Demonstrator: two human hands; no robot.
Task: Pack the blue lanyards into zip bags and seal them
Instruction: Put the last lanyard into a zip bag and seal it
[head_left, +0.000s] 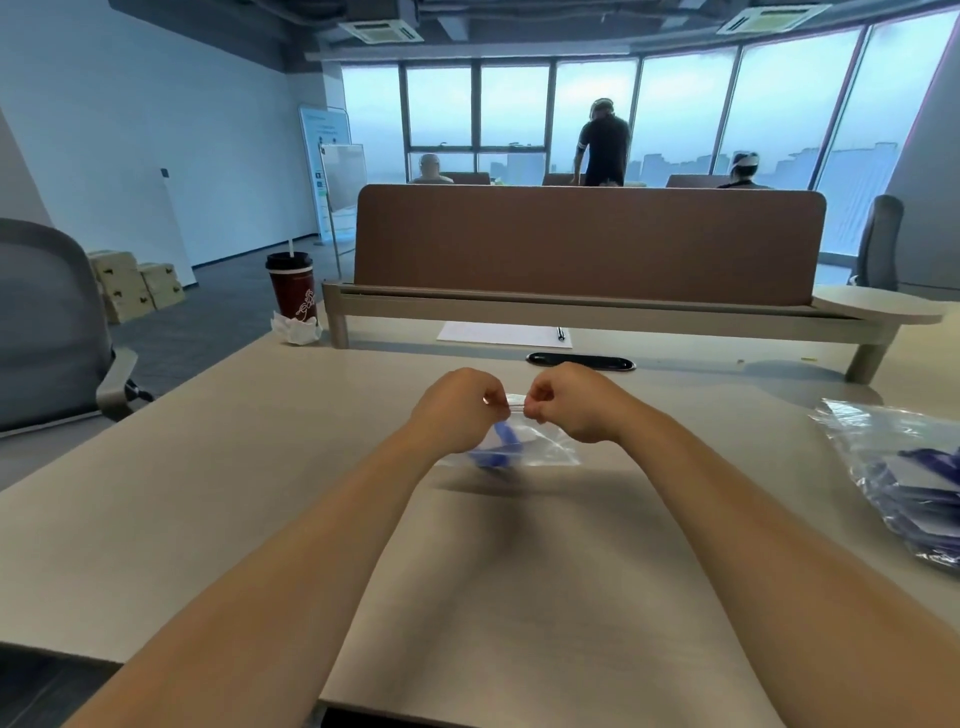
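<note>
A small clear zip bag (545, 447) hangs just above the beige desk (260, 493), with a blue lanyard (501, 447) inside it. My left hand (457, 405) pinches the bag's top strip at its left end. My right hand (571, 400) pinches the same strip a little to the right, fingers curled. The two hands almost touch at the strip. At the desk's right edge lies a larger clear plastic bag (872, 457) with more blue lanyards (930, 467) in it.
A red paper cup (291, 288) with a straw stands at the desk's far left on crumpled paper. A sheet of paper (498, 333) with a pen (561, 333) lies under the brown divider (587, 239). A grey chair (47, 322) stands left. Three people are behind the divider.
</note>
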